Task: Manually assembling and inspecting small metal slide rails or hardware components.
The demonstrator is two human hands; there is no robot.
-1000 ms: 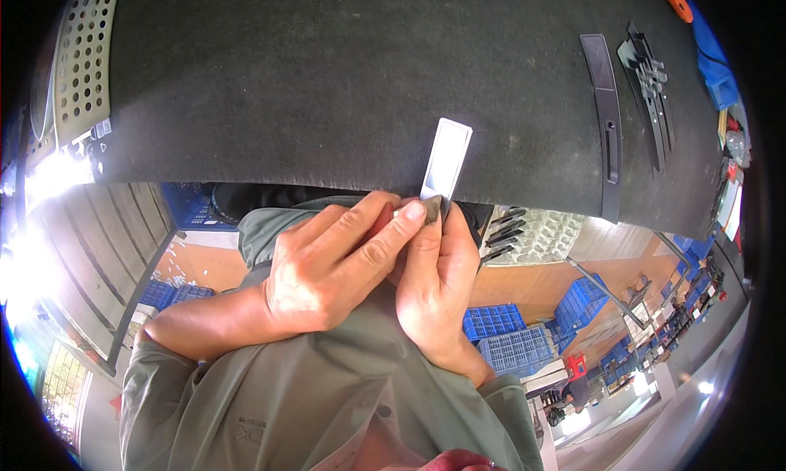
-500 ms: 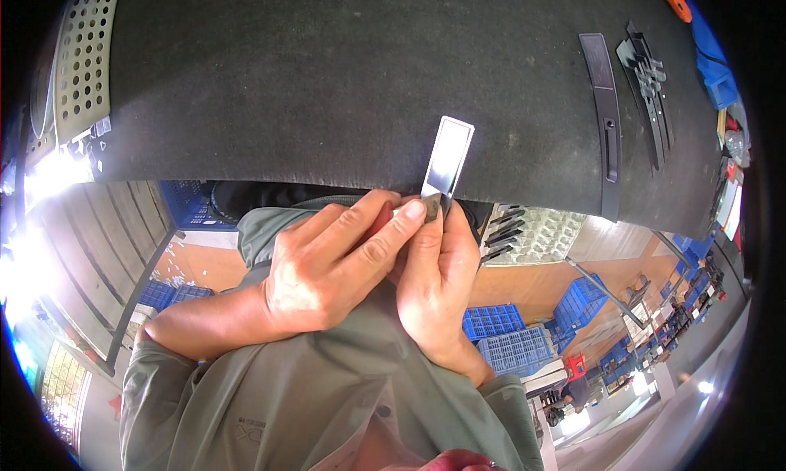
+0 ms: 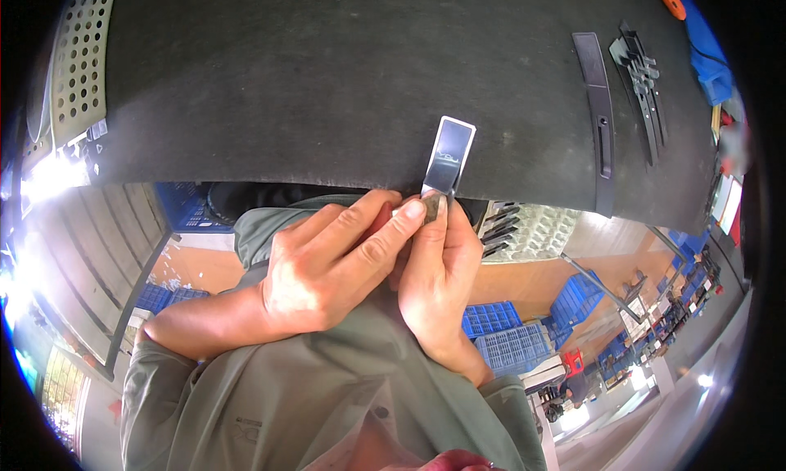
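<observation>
A narrow strip-shaped part with a glossy, mirror-like face and pale edges points up and away from me over the near table edge. My right hand is closed round its lower end, thumb on top. From the left, my left hand comes across with its fingertips pinched together against a small brownish-grey piece at the lower end of the strip. That piece looks rough and folded; its kind cannot be made out. The two hands touch, and their fingers hide the rest of the strip.
On the black-topped table, a long dark handle-like strip lies right, beside several stacked dark parts with metal fittings. A perforated pale panel stands far left. Below right are a moulded tray and blue crates.
The glossy face has tilted slightly, its reflection going from bright white to dark blue. Both hands keep nearly the same place and grip. The view has shifted a little.
</observation>
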